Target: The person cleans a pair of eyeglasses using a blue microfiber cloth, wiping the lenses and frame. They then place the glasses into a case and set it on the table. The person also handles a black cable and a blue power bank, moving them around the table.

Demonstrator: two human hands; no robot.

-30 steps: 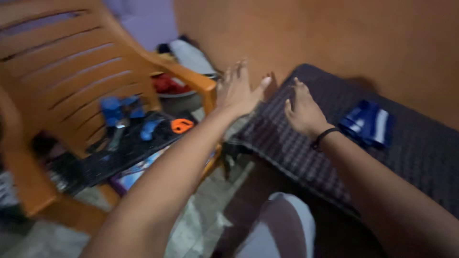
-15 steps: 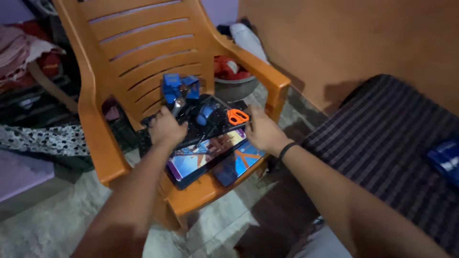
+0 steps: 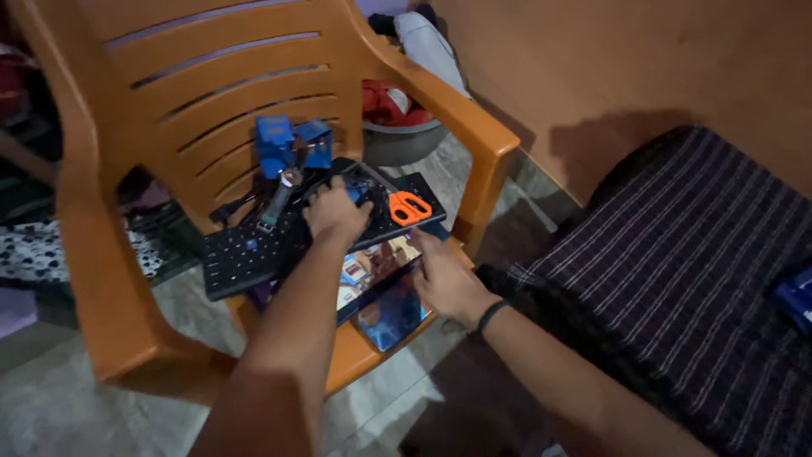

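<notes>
Orange slatted plastic armchair (image 3: 127, 254) on grey floor. On its seat: a flat black computer keyboard (image 3: 254, 254) lying across, a pair of orange-handled scissors (image 3: 408, 207) on the keyboard's right end, blue plastic blocks (image 3: 292, 144) against the backrest. Colourful flat printed box (image 3: 376, 267) under the keyboard, at seat front. Left hand (image 3: 337, 211) rests on the keyboard's middle, fingers curled down over dark items there; whether it grips one cannot be told. Right hand (image 3: 444, 279), black band at wrist, lies palm-down on the printed box, fingers spread, gripping nothing. Dark checked mattress (image 3: 677, 279) to the right
</notes>
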